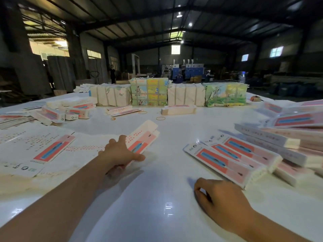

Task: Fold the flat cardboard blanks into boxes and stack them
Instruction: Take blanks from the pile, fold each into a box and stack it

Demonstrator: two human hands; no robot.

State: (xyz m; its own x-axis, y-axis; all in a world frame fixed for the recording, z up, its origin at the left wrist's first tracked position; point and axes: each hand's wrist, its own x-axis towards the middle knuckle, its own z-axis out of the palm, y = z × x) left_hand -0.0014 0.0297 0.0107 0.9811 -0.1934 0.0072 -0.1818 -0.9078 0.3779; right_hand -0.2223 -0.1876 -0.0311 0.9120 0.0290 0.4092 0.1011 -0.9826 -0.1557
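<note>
Head view looks down on a glossy white table (157, 198) with both bare arms reaching forward. At about eleven o'clock from the viewer, the left hand (120, 152) grips the near end of a partly folded box (143, 137), thumb on the printed pink face and fingers curled beneath. That box runs long from the hand out toward one o'clock, its far end raised off the table and its white flap open. The right hand (222, 198) rests low at about four o'clock, fingers loosely curled, holding nothing and touching only the tabletop. Just beyond it, toward one o'clock, lies the stack of finished boxes (234, 158), fanned with long sides slanting the same way as the held box. A flat blank (54, 148) lies to the left at nine o'clock. Bundled packs (150, 93) stand in a row at the far edge. Since the stack sits right of the held box and nearer the free hand, closing the flap and passing rightward seems the likely next need.
</note>
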